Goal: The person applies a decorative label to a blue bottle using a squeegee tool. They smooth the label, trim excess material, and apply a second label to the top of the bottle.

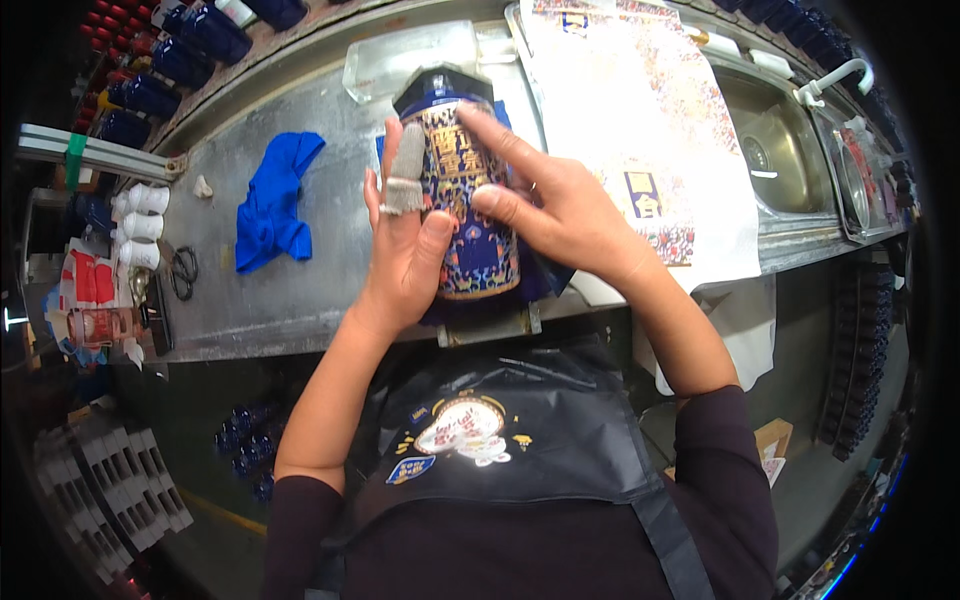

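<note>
A dark blue bottle (pixel 480 259) with a colourful floral decal and gold characters is between my two hands, its neck pointing away from me. My left hand (pixel 405 247) lies along its left side, thumb on the front. Pale fabric finger cots (pixel 409 154) cover part of that hand. On the right side, my right hand (pixel 574 210) touches the decal with its fingertip and thumb; its other fingers are partly hidden behind the bottle. A dark angular piece (pixel 411 96) shows behind the neck. Blue material is partly visible beneath the bottle, and a metal block (pixel 491 330) sits below its base.
A crumpled blue cloth (pixel 277 199) lies on the metal worktop (pixel 202 319) to the left. Behind the bottle is a clear tray (pixel 409 56). Printed decal sheets (pixel 600 112) spread right, beside a sink (pixel 780 150) with a white tap (pixel 844 79). White containers (pixel 141 225) stand far left.
</note>
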`<action>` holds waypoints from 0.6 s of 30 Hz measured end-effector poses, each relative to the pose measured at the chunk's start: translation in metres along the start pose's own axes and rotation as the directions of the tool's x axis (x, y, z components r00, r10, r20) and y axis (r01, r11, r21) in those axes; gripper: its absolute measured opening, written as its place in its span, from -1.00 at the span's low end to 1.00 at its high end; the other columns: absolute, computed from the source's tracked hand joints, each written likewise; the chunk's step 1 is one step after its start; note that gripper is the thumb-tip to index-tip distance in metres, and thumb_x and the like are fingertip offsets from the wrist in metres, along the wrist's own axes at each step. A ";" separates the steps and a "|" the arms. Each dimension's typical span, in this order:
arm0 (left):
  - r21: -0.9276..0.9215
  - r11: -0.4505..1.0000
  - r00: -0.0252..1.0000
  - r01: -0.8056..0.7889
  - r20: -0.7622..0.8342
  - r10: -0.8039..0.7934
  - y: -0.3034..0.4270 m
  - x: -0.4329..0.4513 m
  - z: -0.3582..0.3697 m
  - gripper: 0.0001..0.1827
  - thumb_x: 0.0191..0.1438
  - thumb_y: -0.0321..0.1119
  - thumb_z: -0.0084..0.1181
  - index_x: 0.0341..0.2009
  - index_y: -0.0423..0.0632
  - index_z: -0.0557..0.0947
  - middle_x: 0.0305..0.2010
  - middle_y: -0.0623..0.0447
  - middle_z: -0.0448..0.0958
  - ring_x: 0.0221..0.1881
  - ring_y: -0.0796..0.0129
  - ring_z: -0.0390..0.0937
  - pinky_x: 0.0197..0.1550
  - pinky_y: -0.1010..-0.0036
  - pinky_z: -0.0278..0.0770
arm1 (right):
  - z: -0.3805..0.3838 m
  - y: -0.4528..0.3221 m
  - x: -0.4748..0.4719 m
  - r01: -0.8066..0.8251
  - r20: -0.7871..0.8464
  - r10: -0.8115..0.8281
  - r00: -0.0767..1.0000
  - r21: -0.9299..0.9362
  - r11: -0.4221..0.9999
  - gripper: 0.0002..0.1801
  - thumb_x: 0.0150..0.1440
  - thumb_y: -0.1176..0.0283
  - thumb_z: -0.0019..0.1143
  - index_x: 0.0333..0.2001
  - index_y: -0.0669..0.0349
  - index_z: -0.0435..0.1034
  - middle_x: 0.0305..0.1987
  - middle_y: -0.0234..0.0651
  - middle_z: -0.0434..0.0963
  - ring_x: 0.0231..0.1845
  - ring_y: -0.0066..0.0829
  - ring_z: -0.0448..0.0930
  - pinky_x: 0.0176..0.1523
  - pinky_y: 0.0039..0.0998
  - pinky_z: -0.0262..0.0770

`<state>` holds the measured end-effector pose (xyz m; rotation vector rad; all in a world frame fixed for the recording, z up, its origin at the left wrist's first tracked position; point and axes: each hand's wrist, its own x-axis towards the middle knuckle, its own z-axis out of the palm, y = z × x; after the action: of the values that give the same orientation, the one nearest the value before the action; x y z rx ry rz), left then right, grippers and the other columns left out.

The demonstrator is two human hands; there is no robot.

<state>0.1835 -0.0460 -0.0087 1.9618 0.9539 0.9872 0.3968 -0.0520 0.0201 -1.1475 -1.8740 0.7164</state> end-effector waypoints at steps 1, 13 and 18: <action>0.026 1.000 1.000 0.018 -0.013 -0.018 0.001 -0.002 -0.001 -0.17 0.37 0.16 -0.32 0.54 -0.07 -0.07 0.63 -0.19 -0.24 0.62 -0.04 -0.25 0.46 -0.11 -0.67 | -0.002 -0.001 -0.003 -0.081 0.012 0.080 0.997 0.070 0.994 -0.28 0.26 0.24 0.16 0.47 -0.05 0.16 -0.37 -0.28 0.49 -0.49 -0.58 0.37 -0.28 -0.50 0.40; 0.280 0.949 0.988 -0.147 -0.006 0.155 0.001 -0.014 0.001 -0.24 0.33 0.19 -0.21 0.48 0.02 0.21 0.63 -0.12 -0.17 0.62 -0.12 -0.31 0.43 -0.27 -0.59 | 0.002 -0.017 -0.048 -0.252 0.092 0.244 0.965 0.092 0.963 -0.11 0.11 0.28 0.38 0.48 -0.04 0.14 -0.58 -0.54 0.29 -0.55 -0.69 0.28 -0.40 -0.56 0.29; 0.297 0.947 0.991 -0.125 -0.018 0.136 -0.002 -0.022 0.003 -0.24 0.36 0.21 -0.28 0.49 0.06 0.18 0.63 -0.11 -0.16 0.62 -0.07 -0.32 0.44 -0.23 -0.61 | -0.002 -0.016 -0.048 -0.222 0.106 0.216 0.971 0.057 0.973 -0.05 0.06 0.25 0.43 0.49 -0.03 0.13 -0.57 -0.53 0.30 -0.54 -0.69 0.29 -0.40 -0.56 0.29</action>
<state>0.1758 -0.0650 -0.0184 2.2870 1.0537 1.0038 0.4034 -0.1021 0.0172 -1.3090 -1.8061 0.9694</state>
